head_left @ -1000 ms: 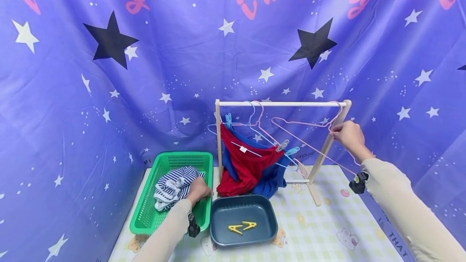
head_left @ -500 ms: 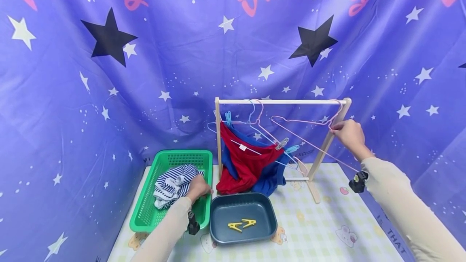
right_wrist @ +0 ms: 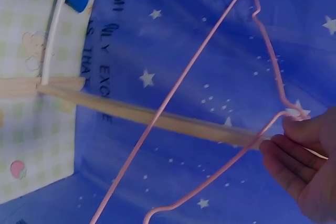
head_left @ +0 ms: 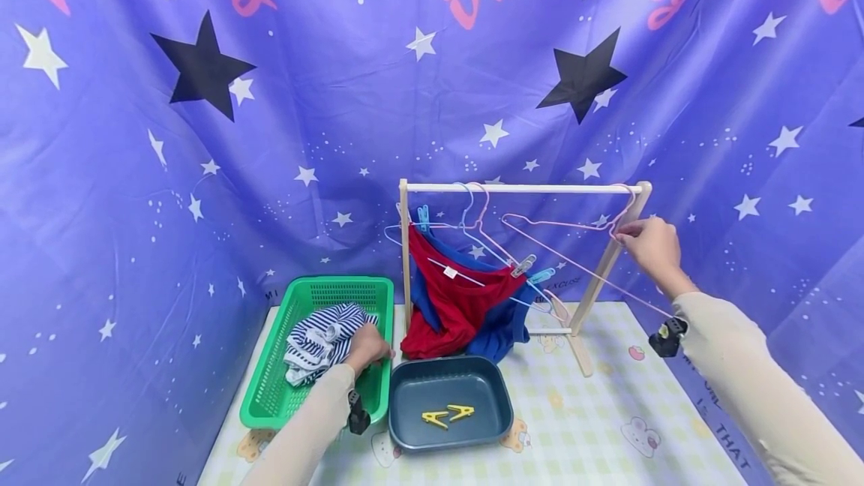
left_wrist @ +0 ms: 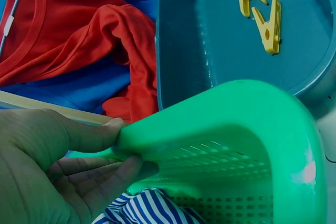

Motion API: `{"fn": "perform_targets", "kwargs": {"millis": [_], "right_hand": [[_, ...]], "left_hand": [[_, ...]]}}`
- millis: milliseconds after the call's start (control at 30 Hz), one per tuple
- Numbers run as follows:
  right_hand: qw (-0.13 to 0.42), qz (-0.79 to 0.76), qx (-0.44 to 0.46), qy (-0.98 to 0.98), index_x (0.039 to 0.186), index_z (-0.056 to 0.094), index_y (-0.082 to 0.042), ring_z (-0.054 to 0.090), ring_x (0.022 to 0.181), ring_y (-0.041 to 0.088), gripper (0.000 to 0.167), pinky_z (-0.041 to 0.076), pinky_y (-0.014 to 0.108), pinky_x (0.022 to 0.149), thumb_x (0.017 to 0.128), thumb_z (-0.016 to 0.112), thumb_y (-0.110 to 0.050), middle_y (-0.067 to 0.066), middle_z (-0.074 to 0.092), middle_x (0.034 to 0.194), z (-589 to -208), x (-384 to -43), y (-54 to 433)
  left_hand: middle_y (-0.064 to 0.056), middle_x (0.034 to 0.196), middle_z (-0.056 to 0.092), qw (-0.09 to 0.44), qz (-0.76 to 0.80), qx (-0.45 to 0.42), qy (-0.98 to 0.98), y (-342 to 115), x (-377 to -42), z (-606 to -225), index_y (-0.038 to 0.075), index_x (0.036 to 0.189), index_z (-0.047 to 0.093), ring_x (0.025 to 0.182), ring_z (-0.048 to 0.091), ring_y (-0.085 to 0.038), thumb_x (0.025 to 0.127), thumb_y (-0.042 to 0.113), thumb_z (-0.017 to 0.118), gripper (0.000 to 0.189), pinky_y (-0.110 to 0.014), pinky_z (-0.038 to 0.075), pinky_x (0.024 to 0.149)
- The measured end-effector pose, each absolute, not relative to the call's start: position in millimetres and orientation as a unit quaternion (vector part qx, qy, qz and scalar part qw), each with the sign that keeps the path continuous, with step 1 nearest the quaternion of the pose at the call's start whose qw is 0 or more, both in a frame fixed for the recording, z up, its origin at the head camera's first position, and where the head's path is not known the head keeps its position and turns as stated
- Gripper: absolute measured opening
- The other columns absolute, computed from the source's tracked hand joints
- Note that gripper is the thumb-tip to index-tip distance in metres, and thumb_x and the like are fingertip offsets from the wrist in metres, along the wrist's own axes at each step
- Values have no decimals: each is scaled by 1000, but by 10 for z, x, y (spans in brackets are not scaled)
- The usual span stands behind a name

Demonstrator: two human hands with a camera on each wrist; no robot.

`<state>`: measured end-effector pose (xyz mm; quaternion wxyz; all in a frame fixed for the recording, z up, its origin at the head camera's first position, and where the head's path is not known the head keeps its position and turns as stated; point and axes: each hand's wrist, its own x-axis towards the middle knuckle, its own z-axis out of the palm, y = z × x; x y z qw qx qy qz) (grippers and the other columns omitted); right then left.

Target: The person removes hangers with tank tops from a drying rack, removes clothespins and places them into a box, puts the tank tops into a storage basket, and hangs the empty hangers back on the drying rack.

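Note:
My left hand [head_left: 368, 349] grips the right rim of a green plastic basket [head_left: 385, 298], thumb outside and fingers inside, as the left wrist view shows. A crumpled blue-and-white striped garment [head_left: 324, 340] lies in the basket beside those fingers. At the right end of a small drying rack [head_left: 526, 188], my right hand [head_left: 651, 246] pinches the neck of a pink wire clothes hanger [right_wrist: 184, 80]. That hanger is bare, with its hook over the rack's bar. Farther left on the bar hang a red garment [head_left: 459, 298] and a blue garment [head_left: 516, 328], pegged to hangers.
A dark blue-grey tray [head_left: 398, 426] with two yellow clothespins [head_left: 462, 412] stands in front of the rack, right of the basket. Blue clothespins [head_left: 542, 276] and a grey clothespin [head_left: 523, 266] hold the hung garments. A purple starry curtain [head_left: 364, 118] surrounds the checked table [head_left: 574, 433].
Both hands keep their holds on the basket rim and the pink hanger. The whole view has shifted slightly upward; the right hand has moved very slightly right.

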<state>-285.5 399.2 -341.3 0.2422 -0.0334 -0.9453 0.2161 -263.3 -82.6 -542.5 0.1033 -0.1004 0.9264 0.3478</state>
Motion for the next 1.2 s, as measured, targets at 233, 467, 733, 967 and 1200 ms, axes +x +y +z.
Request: {"fn": "perform_targets", "kwargs": {"millis": [233, 467, 733, 967, 1200], "right_hand": [[316, 278, -21, -907, 100, 78, 4, 42, 55, -23, 24, 36, 11, 56, 92, 73, -18, 20, 77, 88, -3131, -2769, 3758], [297, 368, 34, -881, 104, 77, 6, 53, 64, -18, 27, 44, 7, 58, 91, 77, -19, -33, 61, 64, -2768, -2646, 3279], [215, 396, 101, -887, 105, 76, 8, 65, 63, -9, 28, 53, 11, 58, 92, 77, -17, 17, 77, 84, -2574, -2614, 2711], [157, 381, 120, -903, 102, 76, 7, 67, 63, -2, 23, 51, 11, 61, 92, 76, -14, 24, 76, 88, -2651, -2745, 2349], [132, 353, 134, -917, 101, 79, 3, 70, 68, 7, 20, 49, 15, 62, 91, 77, -14, 20, 78, 90, -2868, -2923, 2085]], "left_hand": [[-9, 61, 64, 97, 349, -91, 927, -832, -2615, -5407, 4, 65, 62, 63, 74, -29, 73, 4, 89, 28, -35, 61, 58], [-9, 63, 64, 95, 348, -92, 928, -834, -2623, -5414, 4, 66, 61, 55, 71, -24, 72, 5, 89, 29, -36, 62, 62], [-9, 62, 63, 91, 353, -93, 926, -837, -2624, -5434, 5, 65, 60, 58, 73, -25, 72, 4, 89, 29, -38, 63, 64], [-8, 62, 63, 93, 356, -92, 925, -848, -2610, -5423, 6, 65, 60, 65, 75, -29, 74, 5, 88, 29, -39, 63, 64], [-9, 62, 62, 88, 358, -92, 925, -835, -2607, -5428, 5, 66, 60, 64, 75, -29, 73, 4, 88, 29, -37, 62, 63]]}}
